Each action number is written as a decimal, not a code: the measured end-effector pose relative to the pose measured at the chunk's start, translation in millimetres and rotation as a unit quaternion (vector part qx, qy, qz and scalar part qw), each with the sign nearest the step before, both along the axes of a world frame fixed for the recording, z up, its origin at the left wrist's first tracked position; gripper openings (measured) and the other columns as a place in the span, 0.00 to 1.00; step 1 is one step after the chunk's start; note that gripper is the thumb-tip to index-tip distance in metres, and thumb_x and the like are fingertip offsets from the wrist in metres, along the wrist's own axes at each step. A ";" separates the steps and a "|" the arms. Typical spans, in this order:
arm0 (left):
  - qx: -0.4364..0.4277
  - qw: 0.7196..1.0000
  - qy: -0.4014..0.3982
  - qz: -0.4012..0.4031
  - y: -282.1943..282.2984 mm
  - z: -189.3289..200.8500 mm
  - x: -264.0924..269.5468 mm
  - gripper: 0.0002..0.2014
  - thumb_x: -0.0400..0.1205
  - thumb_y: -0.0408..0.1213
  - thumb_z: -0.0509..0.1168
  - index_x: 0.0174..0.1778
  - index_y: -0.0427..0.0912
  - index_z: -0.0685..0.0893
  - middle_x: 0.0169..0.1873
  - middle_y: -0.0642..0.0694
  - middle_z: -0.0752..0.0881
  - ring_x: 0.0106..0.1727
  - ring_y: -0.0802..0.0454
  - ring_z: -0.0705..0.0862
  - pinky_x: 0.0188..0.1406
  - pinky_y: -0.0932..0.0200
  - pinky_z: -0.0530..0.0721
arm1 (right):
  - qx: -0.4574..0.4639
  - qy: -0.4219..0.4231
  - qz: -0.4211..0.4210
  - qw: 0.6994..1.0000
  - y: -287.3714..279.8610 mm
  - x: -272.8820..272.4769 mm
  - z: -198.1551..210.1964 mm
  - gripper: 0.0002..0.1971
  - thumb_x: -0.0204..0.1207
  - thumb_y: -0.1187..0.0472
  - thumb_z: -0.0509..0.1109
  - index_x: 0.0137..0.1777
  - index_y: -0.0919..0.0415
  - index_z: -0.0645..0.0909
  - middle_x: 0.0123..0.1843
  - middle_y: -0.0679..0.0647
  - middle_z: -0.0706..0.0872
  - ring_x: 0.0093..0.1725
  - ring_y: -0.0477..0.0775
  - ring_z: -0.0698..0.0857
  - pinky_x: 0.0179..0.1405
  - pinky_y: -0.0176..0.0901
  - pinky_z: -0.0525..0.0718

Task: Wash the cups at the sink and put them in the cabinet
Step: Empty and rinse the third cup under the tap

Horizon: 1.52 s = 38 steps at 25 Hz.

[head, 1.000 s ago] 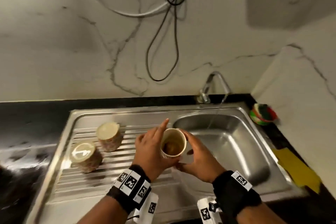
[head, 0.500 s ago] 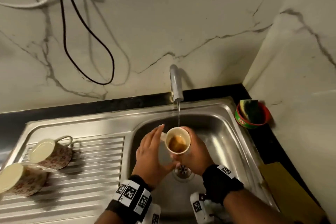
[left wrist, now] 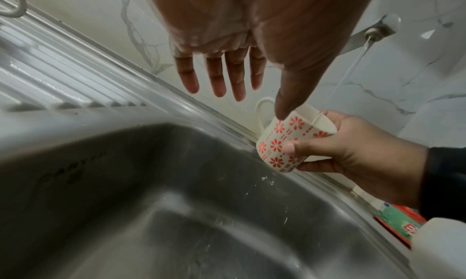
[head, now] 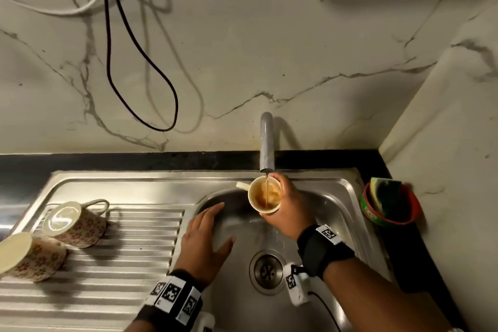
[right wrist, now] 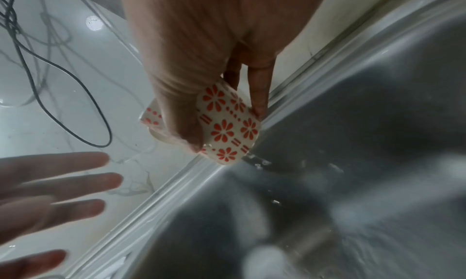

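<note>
Sink (left wrist: 176,183) basin wall: faint embossed brand (illegible). Red tub (head: 377,217) label: white lettering, too blurred.

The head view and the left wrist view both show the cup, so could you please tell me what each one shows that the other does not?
Only the head view shows the brown liquid inside the cup, two more cups lying on the draining board, the drain and the sponge.

Only the left wrist view shows the cup's red flower pattern and the right thumb pressed on its side.

Both show the right hand gripping the cup under the tap stream, and the left hand open, holding nothing.
</note>
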<state>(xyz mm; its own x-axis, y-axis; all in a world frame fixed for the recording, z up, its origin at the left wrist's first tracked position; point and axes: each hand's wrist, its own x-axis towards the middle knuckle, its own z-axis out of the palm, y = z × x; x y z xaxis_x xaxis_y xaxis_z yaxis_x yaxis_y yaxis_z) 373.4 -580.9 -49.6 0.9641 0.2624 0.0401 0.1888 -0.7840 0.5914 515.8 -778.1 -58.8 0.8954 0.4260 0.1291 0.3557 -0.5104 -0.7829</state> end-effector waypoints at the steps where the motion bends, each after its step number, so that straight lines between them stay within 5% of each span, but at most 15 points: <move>1: 0.001 1.000 -0.005 0.006 -0.6 -0.6 3.5 0.38 0.73 0.43 0.78 0.80 0.53 0.72 0.74 0.52 0.78 0.75 0.49 0.74 0.75 0.48 0.74 | -0.002 -0.003 0.007 1.000 2.7 -0.5 0.8 0.47 0.58 0.51 0.88 0.74 0.42 0.66 0.70 0.46 0.82 0.65 0.47 0.82 0.62 0.34 0.79; 6: -0.060 0.998 0.003 0.031 -4.5 -11.5 6.1 0.32 0.76 0.26 0.69 0.76 0.54 0.75 0.71 0.53 0.79 0.72 0.50 0.79 0.75 0.46 0.78 | -0.091 0.017 0.037 0.995 6.7 -7.9 3.8 0.49 0.56 0.40 0.86 0.75 0.35 0.63 0.66 0.46 0.85 0.61 0.52 0.87 0.58 0.47 0.87; 8: -0.128 0.991 0.021 0.042 -8.4 -16.4 8.8 0.28 0.81 0.32 0.68 0.73 0.62 0.73 0.68 0.54 0.81 0.70 0.51 0.81 0.71 0.48 0.81 | -0.025 0.037 -0.018 0.999 7.3 -6.8 11.0 0.46 0.56 0.44 0.88 0.72 0.37 0.65 0.65 0.43 0.85 0.60 0.47 0.86 0.57 0.40 0.86; 10: -0.247 0.966 0.022 0.073 -18.0 -0.3 17.3 0.23 0.81 0.52 0.70 0.71 0.64 0.72 0.65 0.53 0.84 0.64 0.53 0.85 0.62 0.52 0.85 | 0.107 0.139 -0.026 0.984 11.5 -12.3 22.2 0.43 0.57 0.46 0.88 0.69 0.35 0.68 0.64 0.40 0.84 0.62 0.44 0.86 0.58 0.41 0.87; 12: -0.392 0.916 -0.007 0.081 -27.3 18.1 28.8 0.35 0.72 0.62 0.71 0.75 0.61 0.69 0.64 0.53 0.86 0.59 0.52 0.89 0.52 0.48 0.90 | 0.260 0.339 -0.017 0.904 15.3 -21.6 31.4 0.36 0.65 0.53 0.85 0.71 0.39 0.71 0.66 0.50 0.85 0.62 0.56 0.88 0.51 0.54 0.92; 14: -0.437 0.897 -0.059 0.045 -38.5 36.2 36.6 0.42 0.69 0.59 0.75 0.78 0.59 0.66 0.63 0.51 0.86 0.58 0.50 0.90 0.48 0.48 0.91 | 0.344 0.516 -0.013 0.784 17.3 -31.4 40.0 0.30 0.74 0.45 0.77 0.74 0.51 0.75 0.66 0.62 0.87 0.59 0.63 0.89 0.46 0.57 0.91; 17: -0.213 0.976 -0.047 0.005 -54.1 57.0 47.0 0.47 0.65 0.66 0.77 0.78 0.62 0.63 0.67 0.51 0.80 0.57 0.53 0.88 0.48 0.54 0.91 | 0.434 0.615 -0.054 0.656 19.5 -36.7 44.1 0.31 0.79 0.34 0.63 0.66 0.61 0.83 0.62 0.65 0.90 0.59 0.63 0.90 0.58 0.59 0.87; 19: -0.042 0.999 -0.007 0.000 -66.7 72.7 58.3 0.46 0.64 0.73 0.72 0.75 0.61 0.63 0.67 0.53 0.76 0.59 0.53 0.83 0.50 0.57 0.86 | 0.472 0.615 -0.097 0.623 21.6 -38.2 42.6 0.30 0.77 0.33 0.64 0.60 0.60 0.87 0.56 0.63 0.92 0.52 0.60 0.92 0.54 0.54 0.87; 21: 0.006 0.999 0.036 0.009 -76.5 85.9 69.0 0.43 0.64 0.75 0.72 0.68 0.58 0.64 0.61 0.54 0.75 0.57 0.51 0.81 0.49 0.58 0.80 | 0.483 0.611 -0.128 0.614 24.4 -38.0 39.8 0.28 0.76 0.34 0.66 0.55 0.59 0.88 0.51 0.60 0.94 0.46 0.58 0.93 0.47 0.50 0.88; 24: -0.008 0.995 0.099 0.019 -79.3 91.6 79.7 0.38 0.65 0.73 0.73 0.59 0.60 0.61 0.54 0.52 0.80 0.49 0.51 0.80 0.47 0.58 0.79 | 0.440 0.626 -0.179 0.619 24.7 -34.1 35.5 0.29 0.75 0.32 0.67 0.52 0.59 0.88 0.41 0.60 0.93 0.40 0.58 0.91 0.41 0.47 0.86; 27: -0.009 0.990 0.136 0.041 -75.8 89.2 86.3 0.38 0.70 0.69 0.71 0.69 0.55 0.66 0.58 0.45 0.85 0.53 0.45 0.84 0.50 0.55 0.81 | 0.348 0.661 -0.183 0.639 20.8 -31.9 35.3 0.36 0.78 0.27 0.59 0.51 0.63 0.85 0.29 0.61 0.89 0.24 0.53 0.85 0.21 0.36 0.81; 32: -0.100 0.965 0.204 0.133 -67.5 74.8 102.4 0.36 0.73 0.73 0.65 0.63 0.46 0.79 0.49 0.50 0.87 0.50 0.45 0.88 0.44 0.56 0.82 | 0.245 0.634 -0.089 0.728 3.3 -37.0 45.6 0.44 0.81 0.26 0.45 0.51 0.67 0.86 0.33 0.63 0.88 0.21 0.52 0.84 0.18 0.34 0.75; 34: -0.276 0.915 0.209 0.209 -62.2 63.8 105.3 0.37 0.74 0.72 0.65 0.55 0.37 0.86 0.43 0.41 0.92 0.40 0.44 0.89 0.36 0.56 0.83 | 0.207 0.542 -0.096 0.809 -7.7 -39.3 48.6 0.41 0.81 0.26 0.50 0.53 0.64 0.87 0.33 0.61 0.88 0.25 0.54 0.85 0.23 0.38 0.80; 36: -0.471 0.820 0.207 0.251 -63.2 55.6 100.9 0.35 0.76 0.70 0.66 0.50 0.35 0.86 0.35 0.38 0.91 0.33 0.43 0.86 0.31 0.55 0.82 | 0.176 0.426 -0.094 0.882 -21.8 -38.3 51.8 0.29 0.83 0.33 0.59 0.57 0.59 0.86 0.34 0.59 0.88 0.29 0.55 0.85 0.29 0.43 0.83; 38: -0.579 0.758 0.181 0.241 -72.2 51.4 94.2 0.30 0.80 0.64 0.64 0.51 0.35 0.84 0.30 0.39 0.88 0.30 0.45 0.83 0.27 0.56 0.81 | 0.149 0.365 -0.063 0.917 -38.3 -39.1 54.9 0.18 0.85 0.44 0.64 0.61 0.57 0.85 0.38 0.57 0.89 0.31 0.54 0.86 0.32 0.46 0.84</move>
